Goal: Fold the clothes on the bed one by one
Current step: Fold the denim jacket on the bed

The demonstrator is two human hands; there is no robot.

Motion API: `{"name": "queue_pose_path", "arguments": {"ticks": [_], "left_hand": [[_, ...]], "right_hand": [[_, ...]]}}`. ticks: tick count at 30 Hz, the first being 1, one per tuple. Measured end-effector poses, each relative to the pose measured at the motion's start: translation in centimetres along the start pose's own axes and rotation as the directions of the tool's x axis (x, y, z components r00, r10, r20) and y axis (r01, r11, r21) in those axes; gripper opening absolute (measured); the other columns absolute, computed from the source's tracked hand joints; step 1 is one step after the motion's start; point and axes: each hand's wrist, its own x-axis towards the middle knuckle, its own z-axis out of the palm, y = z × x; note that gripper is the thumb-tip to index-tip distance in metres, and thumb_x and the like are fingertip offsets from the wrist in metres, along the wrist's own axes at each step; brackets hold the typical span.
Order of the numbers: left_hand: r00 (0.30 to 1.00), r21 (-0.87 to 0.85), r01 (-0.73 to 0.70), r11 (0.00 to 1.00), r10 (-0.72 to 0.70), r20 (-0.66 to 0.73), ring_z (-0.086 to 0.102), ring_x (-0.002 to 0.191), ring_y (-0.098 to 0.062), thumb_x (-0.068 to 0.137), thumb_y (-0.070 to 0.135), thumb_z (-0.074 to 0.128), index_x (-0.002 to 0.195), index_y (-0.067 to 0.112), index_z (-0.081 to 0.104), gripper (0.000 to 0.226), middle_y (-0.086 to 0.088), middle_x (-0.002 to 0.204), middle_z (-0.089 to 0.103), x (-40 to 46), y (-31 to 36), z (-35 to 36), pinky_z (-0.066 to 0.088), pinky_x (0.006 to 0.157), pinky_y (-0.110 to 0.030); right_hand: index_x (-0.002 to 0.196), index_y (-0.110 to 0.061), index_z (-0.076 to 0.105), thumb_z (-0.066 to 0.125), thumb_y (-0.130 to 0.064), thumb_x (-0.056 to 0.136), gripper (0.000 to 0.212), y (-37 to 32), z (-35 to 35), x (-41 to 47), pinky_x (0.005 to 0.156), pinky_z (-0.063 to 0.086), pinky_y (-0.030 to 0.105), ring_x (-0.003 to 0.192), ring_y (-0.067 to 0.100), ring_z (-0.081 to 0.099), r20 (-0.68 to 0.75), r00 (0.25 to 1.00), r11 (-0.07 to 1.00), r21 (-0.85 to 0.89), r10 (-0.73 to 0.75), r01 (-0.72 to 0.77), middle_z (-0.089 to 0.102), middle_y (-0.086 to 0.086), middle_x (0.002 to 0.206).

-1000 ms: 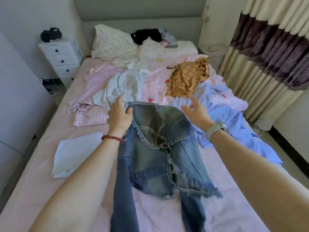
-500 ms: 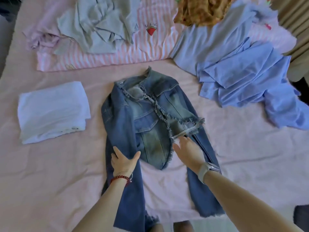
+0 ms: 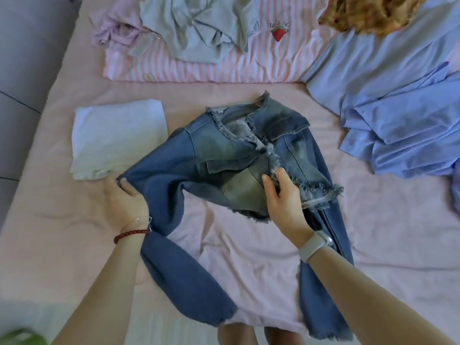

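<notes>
On the pink bed sheet, seen nearer than half a second ago: hands shifted from pressing the lower front of the denim jacket to taking hold of it. At far left, a folded white garment, lying flat as before, its lower right corner just beside the left hand. Left hand now gripping the jacket's left sleeve at a bend, thumb on top and fingers curled beneath the cloth, where earlier lay spread flat on the denim; red bead bracelet on that wrist. Sleeve pulled out to the left and looping down past the forearm toward the bed's near edge, no longer hanging straight. Jacket body in the middle, collar away from the person, frayed front edges overlapping, more bunched than before. Right hand at the frayed lower front, thumb over the fringe and fingers tucked under the hem, pinching the cloth; pale watch on the wrist. Right sleeve running down under that forearm. Farther back, left to right: a grey garment on a pink striped one, a mustard checked piece, and a crumpled blue shirt, all well apart from both hands.
</notes>
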Motion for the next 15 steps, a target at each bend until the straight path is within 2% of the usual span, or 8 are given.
{"name": "queue_pose_path", "arguments": {"ticks": [2, 4, 7, 9, 11, 12, 13, 15], "left_hand": [[0.999, 0.126, 0.032, 0.991, -0.033, 0.003, 0.047, 0.111, -0.041, 0.091, 0.01, 0.046, 0.127, 0.002, 0.045, 0.037, -0.025, 0.125, 0.049, 1.3, 0.4, 0.3, 0.038, 0.087, -0.046], [1.0, 0.197, -0.007, 0.98, 0.007, 0.002, 0.043, 0.114, -0.041, 0.084, 0.008, 0.052, 0.128, 0.003, 0.046, 0.045, -0.026, 0.128, 0.046, 0.0, 0.8, 1.2, 0.036, 0.09, -0.049], [0.98, 0.009, -0.085, 0.996, 0.082, 0.179, 0.049, 0.104, -0.037, 0.082, 0.002, 0.053, 0.11, -0.002, 0.056, 0.029, -0.024, 0.11, 0.054, -5.8, 1.4, 3.2, 0.036, 0.086, -0.041], [0.877, -0.143, 0.164, 0.976, -0.078, 0.474, 0.053, 0.088, -0.033, 0.086, 0.009, 0.049, 0.09, -0.004, 0.058, 0.016, -0.023, 0.089, 0.055, -9.2, 1.4, 5.0, 0.038, 0.075, -0.035], [0.68, -0.036, 0.446, 0.894, -0.313, 0.663, 0.053, 0.08, -0.039, 0.091, 0.017, 0.047, 0.082, -0.006, 0.053, 0.026, -0.024, 0.073, 0.048, -10.8, 1.2, 6.9, 0.035, 0.065, -0.036], [0.605, -0.005, 0.537, 0.843, -0.381, 0.699, 0.052, 0.078, -0.037, 0.093, 0.018, 0.048, 0.081, -0.002, 0.049, 0.023, -0.017, 0.07, 0.046, -11.0, 1.3, 7.7, 0.034, 0.065, -0.033], [0.585, -0.046, 0.59, 0.806, -0.387, 0.713, 0.049, 0.072, -0.03, 0.092, 0.017, 0.05, 0.078, 0.006, 0.047, 0.018, -0.008, 0.069, 0.042, -11.0, 1.4, 8.3, 0.034, 0.066, -0.029], [0.621, -0.178, 0.636, 0.751, -0.361, 0.696, 0.041, 0.066, -0.017, 0.089, 0.01, 0.052, 0.073, 0.018, 0.045, 0.02, 0.0, 0.068, 0.039, -10.4, 1.7, 9.4, 0.036, 0.066, -0.021]], "right_hand": [[0.069, -0.028, 0.033, 0.045, -0.022, 0.096, 0.031, -1.2, -0.1, 2.2, 0.048, 0.029, 0.013, 0.049, 0.001, 0.033, -0.055, 0.998, 0.999, 0.023, 0.027, -0.025, 0.033, -0.01, 0.058], [0.078, -0.026, 0.046, 0.041, -0.021, 0.098, 0.021, -0.6, -0.1, 3.8, 0.05, 0.033, 0.01, 0.051, -0.004, 0.04, -0.098, 0.98, 0.985, 0.045, 0.172, -0.168, 0.042, -0.009, 0.063], [0.096, -0.012, 0.052, 0.033, -0.025, 0.1, 0.023, 3.2, -0.1, 3.4, 0.064, 0.042, 0.024, 0.067, 0.01, 0.048, -0.096, 0.85, 0.855, 0.026, 0.519, -0.519, 0.051, 0.001, 0.078], [0.08, -0.01, 0.048, 0.032, -0.024, 0.099, 0.028, 5.9, 0.2, 1.5, 0.065, 0.041, 0.032, 0.065, 0.019, 0.047, -0.103, 0.732, 0.731, -0.052, 0.674, -0.681, 0.05, 0.005, 0.074], [0.079, -0.007, 0.049, 0.036, -0.023, 0.099, 0.028, 7.9, 0.7, -0.5, 0.075, 0.047, 0.043, 0.074, 0.026, 0.054, -0.106, 0.597, 0.599, -0.019, 0.795, -0.801, 0.055, 0.012, 0.08], [0.086, -0.005, 0.051, 0.039, -0.022, 0.099, 0.024, 8.5, 1.0, -1.3, 0.081, 0.048, 0.045, 0.083, 0.028, 0.056, -0.087, 0.525, 0.531, 0.087, 0.847, -0.843, 0.057, 0.014, 0.088], [0.093, -0.006, 0.052, 0.042, -0.021, 0.098, 0.019, 8.8, 1.3, -1.7, 0.084, 0.049, 0.041, 0.089, 0.027, 0.057, -0.047, 0.458, 0.455, 0.231, 0.888, -0.86, 0.058, 0.013, 0.094], [0.108, -0.01, 0.051, 0.048, -0.019, 0.097, 0.015, 8.9, 1.6, -1.5, 0.085, 0.048, 0.034, 0.091, 0.02, 0.058, 0.032, 0.427, 0.375, 0.423, 0.903, -0.825, 0.058, 0.007, 0.097]]}}
